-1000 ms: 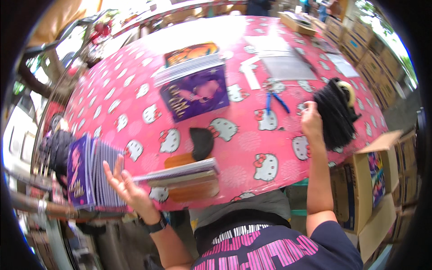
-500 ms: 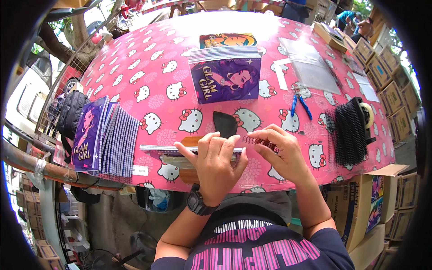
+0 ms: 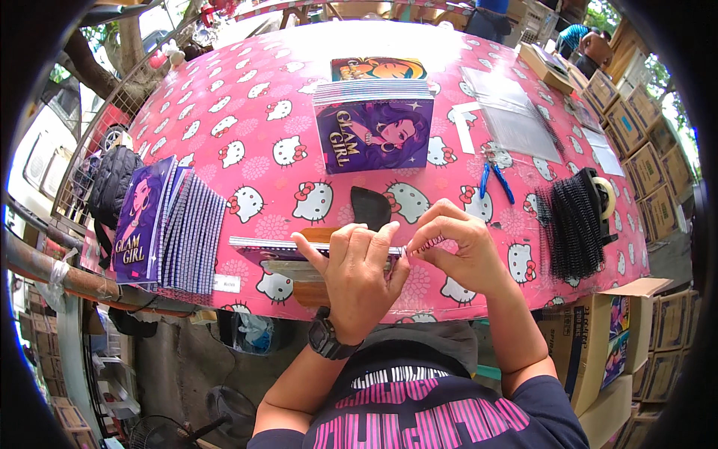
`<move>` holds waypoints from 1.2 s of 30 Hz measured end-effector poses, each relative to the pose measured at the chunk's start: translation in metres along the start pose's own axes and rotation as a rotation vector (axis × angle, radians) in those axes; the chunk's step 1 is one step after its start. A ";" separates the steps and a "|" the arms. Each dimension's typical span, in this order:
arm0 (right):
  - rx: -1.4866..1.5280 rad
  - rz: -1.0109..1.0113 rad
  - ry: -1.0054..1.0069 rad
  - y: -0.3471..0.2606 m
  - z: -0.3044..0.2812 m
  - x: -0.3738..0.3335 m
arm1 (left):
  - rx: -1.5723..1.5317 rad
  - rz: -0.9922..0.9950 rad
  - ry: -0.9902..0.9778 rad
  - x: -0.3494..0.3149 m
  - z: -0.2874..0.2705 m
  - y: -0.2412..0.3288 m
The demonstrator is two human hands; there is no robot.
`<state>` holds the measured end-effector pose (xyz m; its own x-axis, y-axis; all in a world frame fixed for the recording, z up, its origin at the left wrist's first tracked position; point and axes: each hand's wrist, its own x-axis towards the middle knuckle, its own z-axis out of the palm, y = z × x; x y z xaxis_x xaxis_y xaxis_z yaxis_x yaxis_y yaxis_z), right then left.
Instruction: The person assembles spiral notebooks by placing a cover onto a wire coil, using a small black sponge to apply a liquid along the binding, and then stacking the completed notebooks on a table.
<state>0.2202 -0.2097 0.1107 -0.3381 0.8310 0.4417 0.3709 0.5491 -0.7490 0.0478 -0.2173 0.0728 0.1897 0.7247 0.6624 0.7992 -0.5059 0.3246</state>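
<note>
My left hand (image 3: 357,273) grips a notebook (image 3: 262,245) that stands edge-up near the front of the table, its thumb pressed to the near side. Between the fingertips of my right hand (image 3: 460,251) is a dark spiral binding coil (image 3: 432,242). The coil's tip meets the right end of the notebook's edge; whether it has entered a hole is too small to tell. Under the notebook lies a brown wooden piece (image 3: 308,293), partly hidden. A black curved piece (image 3: 370,206) lies just beyond my hands.
Purple-covered notebooks stand stacked at left (image 3: 183,228) and at far centre (image 3: 374,135). Blue pliers (image 3: 495,182), clear plastic sleeves (image 3: 520,123) and a bundle of black coils (image 3: 572,224) beside a tape roll (image 3: 603,196) lie right. An open carton (image 3: 591,337) stands below the right edge.
My right hand has moved slightly left and brought the coil's tip to the notebook's end. The left hand keeps its hold on the notebook.
</note>
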 end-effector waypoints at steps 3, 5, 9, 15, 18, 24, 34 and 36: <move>0.035 0.007 -0.149 0.008 -0.007 -0.002 | -0.093 -0.001 -0.100 0.006 -0.019 0.002; 0.063 0.164 -0.224 0.002 -0.008 -0.003 | -0.161 0.038 -0.169 0.007 -0.027 -0.008; 0.253 0.236 -0.223 0.019 -0.006 0.006 | -0.171 0.111 -0.203 0.006 -0.029 -0.016; -0.175 -0.011 -0.338 0.108 0.029 0.045 | -0.138 0.091 -0.141 0.014 -0.029 -0.008; -0.344 0.040 -0.443 0.113 0.045 0.051 | -0.081 0.119 -0.181 0.009 -0.029 -0.020; -0.473 0.138 -0.419 0.099 0.035 0.035 | -0.086 0.120 -0.237 0.010 -0.031 -0.022; 0.728 0.424 -0.261 0.104 0.013 -0.022 | -0.202 0.025 -0.151 0.018 -0.033 -0.014; 1.012 0.386 -0.228 0.109 0.022 -0.036 | -0.195 0.053 -0.159 0.017 -0.033 -0.018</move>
<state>0.2531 -0.1816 0.0027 -0.5417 0.8378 0.0677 -0.3573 -0.1566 -0.9208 0.0177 -0.2115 0.1004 0.3280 0.7517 0.5721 0.6635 -0.6144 0.4269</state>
